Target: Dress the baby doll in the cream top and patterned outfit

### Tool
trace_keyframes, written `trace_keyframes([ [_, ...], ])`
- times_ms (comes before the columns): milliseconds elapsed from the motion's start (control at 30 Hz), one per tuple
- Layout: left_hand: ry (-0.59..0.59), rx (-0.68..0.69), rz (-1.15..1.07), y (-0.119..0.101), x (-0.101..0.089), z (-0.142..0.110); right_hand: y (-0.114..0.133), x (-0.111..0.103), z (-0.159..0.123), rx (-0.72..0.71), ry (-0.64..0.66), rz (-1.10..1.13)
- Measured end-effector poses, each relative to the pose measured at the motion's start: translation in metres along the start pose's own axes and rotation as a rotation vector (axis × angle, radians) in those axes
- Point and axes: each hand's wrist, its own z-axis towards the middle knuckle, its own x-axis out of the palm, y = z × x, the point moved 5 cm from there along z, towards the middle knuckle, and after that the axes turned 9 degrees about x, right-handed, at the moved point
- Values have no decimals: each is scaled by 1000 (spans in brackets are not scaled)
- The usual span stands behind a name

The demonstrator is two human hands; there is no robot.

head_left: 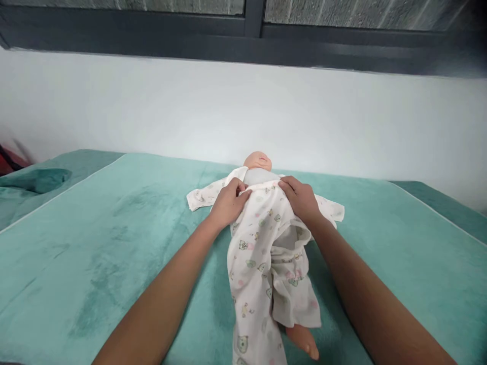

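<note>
A baby doll [258, 160] lies on its back, its head toward the wall. White printed baby pants [253, 258] cover its legs, and one bare foot [303, 340] shows below the right pant leg. My left hand [230, 201] pinches the waistband on the left side. On the other side, my right hand [300, 198] grips the same waistband with thumb and fingers. A matching printed shirt [205, 195] lies open around the doll's torso, its sleeves spread to both sides. The doll's other foot is hidden by the long left pant leg.
A green velvety cover [114, 243] spreads beneath the doll. Behind it rises a white wall [152, 106] with a dark window frame [213, 33] above. At the far left are bunched green fabric [34, 180] and a red item [5, 165].
</note>
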Motion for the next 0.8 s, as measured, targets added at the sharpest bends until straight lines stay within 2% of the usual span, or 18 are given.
trace_keyframes([
  [167, -198, -189, -69, 30, -4, 24, 13, 15, 45, -42, 132, -126],
  [233, -232, -254, -93, 45, -3, 26, 12, 24, 51, -11, 189, -64],
  [333, -245, -227, -38, 55, -1, 24, 2, 28, 46, 121, 137, 91],
  [433, -203, -51, 52, 48, 0, 24, -8, 26, 36, 171, 83, 192],
  [533, -176, 94, 145, 33, -1, 26, -4, 23, 33, 12, 103, 267],
  [600, -148, 78, 190, 25, -1, 29, 4, 22, 34, -99, 139, 290],
  [667, -92, 0, 208, 20, 0, 33, 13, 23, 38, -140, 195, 223],
  [800, 11, -80, 231, 17, 2, 39, 30, 29, 52, -116, 209, -131],
])
